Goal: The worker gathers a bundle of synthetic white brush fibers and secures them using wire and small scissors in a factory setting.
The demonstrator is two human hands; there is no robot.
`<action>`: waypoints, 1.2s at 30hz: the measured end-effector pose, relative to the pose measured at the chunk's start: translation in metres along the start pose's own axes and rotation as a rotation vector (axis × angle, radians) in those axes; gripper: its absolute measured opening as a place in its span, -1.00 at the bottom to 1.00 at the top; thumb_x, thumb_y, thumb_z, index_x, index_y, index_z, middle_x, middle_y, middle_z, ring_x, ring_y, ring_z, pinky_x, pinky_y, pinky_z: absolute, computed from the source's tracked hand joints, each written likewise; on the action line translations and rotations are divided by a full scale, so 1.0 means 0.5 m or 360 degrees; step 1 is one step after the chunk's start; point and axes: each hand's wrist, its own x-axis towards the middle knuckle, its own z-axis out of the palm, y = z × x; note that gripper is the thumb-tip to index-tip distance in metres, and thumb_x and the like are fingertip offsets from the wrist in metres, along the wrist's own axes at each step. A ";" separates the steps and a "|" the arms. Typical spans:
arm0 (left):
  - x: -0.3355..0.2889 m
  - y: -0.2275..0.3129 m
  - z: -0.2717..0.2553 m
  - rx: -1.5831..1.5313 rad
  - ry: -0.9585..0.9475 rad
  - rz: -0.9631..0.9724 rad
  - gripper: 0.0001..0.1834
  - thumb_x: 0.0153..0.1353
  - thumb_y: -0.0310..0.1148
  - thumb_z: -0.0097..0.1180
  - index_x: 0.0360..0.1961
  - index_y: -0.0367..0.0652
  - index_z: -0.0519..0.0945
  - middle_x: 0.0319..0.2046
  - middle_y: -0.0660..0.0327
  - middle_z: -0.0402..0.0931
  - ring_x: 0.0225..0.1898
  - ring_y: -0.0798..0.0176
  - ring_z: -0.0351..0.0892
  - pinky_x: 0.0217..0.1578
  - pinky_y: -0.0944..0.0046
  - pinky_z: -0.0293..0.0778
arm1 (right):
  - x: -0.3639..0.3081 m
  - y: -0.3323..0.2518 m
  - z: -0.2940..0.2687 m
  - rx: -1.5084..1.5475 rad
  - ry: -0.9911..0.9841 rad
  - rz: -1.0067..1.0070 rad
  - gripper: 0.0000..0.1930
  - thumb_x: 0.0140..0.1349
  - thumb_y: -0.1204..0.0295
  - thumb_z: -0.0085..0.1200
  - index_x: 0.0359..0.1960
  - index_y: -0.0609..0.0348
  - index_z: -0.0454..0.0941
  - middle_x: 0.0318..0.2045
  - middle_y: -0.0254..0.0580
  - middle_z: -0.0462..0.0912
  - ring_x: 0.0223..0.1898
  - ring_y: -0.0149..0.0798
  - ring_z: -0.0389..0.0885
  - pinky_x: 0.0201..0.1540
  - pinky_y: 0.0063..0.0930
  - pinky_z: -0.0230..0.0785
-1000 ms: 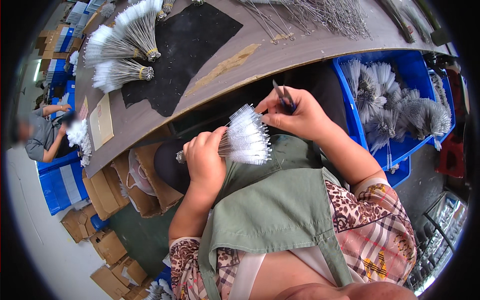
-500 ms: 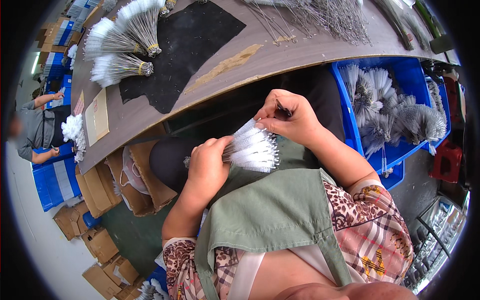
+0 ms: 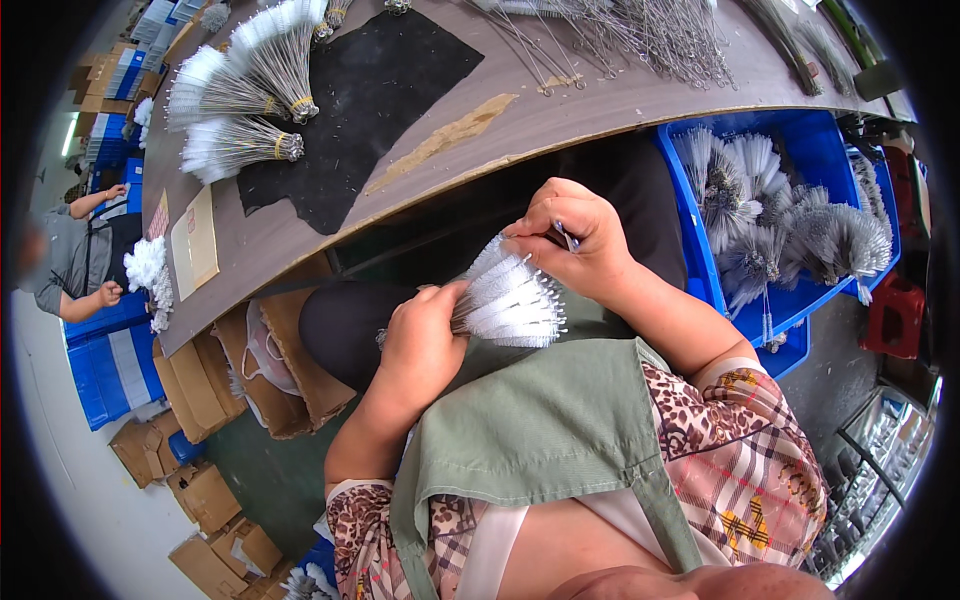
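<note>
My left hand [image 3: 425,335] grips a fanned bundle of thin white bristle brushes [image 3: 510,298] by their wire stems, just above my lap. My right hand [image 3: 578,240] is closed at the top of the fan, touching the upper brush tips, and pinches a small dark metal tool [image 3: 566,236] between thumb and fingers. Both hands are below the front edge of the brown worktable [image 3: 560,110]. A green apron [image 3: 550,430] covers my lap.
Banded bundles of white brushes [image 3: 245,85] lie on a black mat [image 3: 370,100] on the table's left. Loose wire stems [image 3: 640,35] lie at the back. A blue crate [image 3: 800,220] of brushes stands at my right. Cardboard boxes [image 3: 240,380] sit at my left. Another person [image 3: 75,260] works far left.
My hands and the brush bundle have stayed in my lap while the view shifted slightly. My right hand has settled lower onto the top of the fan.
</note>
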 end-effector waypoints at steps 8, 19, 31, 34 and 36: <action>0.008 -0.008 0.010 -0.0139 -0.0132 -0.0108 -0.56 -0.14 -0.60 0.14 -0.12 -0.31 0.53 -0.24 -0.14 0.54 -0.13 -0.15 0.54 -0.13 0.13 0.46 | 0.010 0.004 -0.019 0.0143 -0.0284 0.0282 -0.87 -0.05 0.60 0.29 -0.41 0.21 0.65 -0.50 -0.37 0.43 -0.48 -0.50 0.35 -0.47 -0.64 0.18; 0.021 -0.045 0.046 -0.0617 0.0055 -0.0139 -0.45 -0.10 -0.46 0.31 -0.01 -0.19 0.43 -0.30 -0.11 0.59 -0.21 -0.11 0.62 -0.19 0.11 0.51 | 0.149 -0.004 -0.181 0.0695 0.0819 0.0260 -0.90 0.33 0.38 -0.06 -0.28 0.13 0.39 -0.41 -0.33 0.55 -0.55 -0.58 0.28 -0.51 -0.70 0.11; 0.062 -0.191 0.160 -0.0928 0.0224 0.0074 -0.61 -0.03 -0.59 0.27 -0.13 -0.43 0.49 -0.26 0.07 0.57 -0.26 0.27 0.57 -0.21 0.29 0.48 | 0.470 0.093 -0.312 -0.0991 0.0912 0.0189 -0.89 0.04 0.44 0.04 -0.45 0.10 0.62 -0.48 -0.20 0.65 -0.42 -0.16 0.62 -0.34 -0.25 0.47; 0.056 -0.218 0.139 -0.0700 0.0125 0.0151 -0.70 0.10 -0.55 0.20 -0.12 -0.44 0.54 -0.23 0.08 0.59 -0.24 0.27 0.57 -0.21 0.33 0.48 | 0.310 0.029 -0.154 -0.0530 0.0419 -0.0005 -0.87 0.17 0.48 -0.04 -0.44 0.19 0.57 -0.58 -0.19 0.63 -0.49 -0.29 0.65 -0.38 -0.34 0.47; 0.062 -0.274 0.151 -0.0416 0.0105 0.0270 -0.68 0.17 -0.47 0.20 -0.11 -0.49 0.54 -0.17 0.07 0.57 -0.23 0.25 0.57 -0.14 0.31 0.45 | 0.209 0.011 -0.084 -0.0148 0.0150 0.0175 -0.84 0.25 0.45 -0.05 -0.39 0.23 0.57 -0.52 -0.17 0.64 -0.49 -0.31 0.65 -0.33 -0.37 0.48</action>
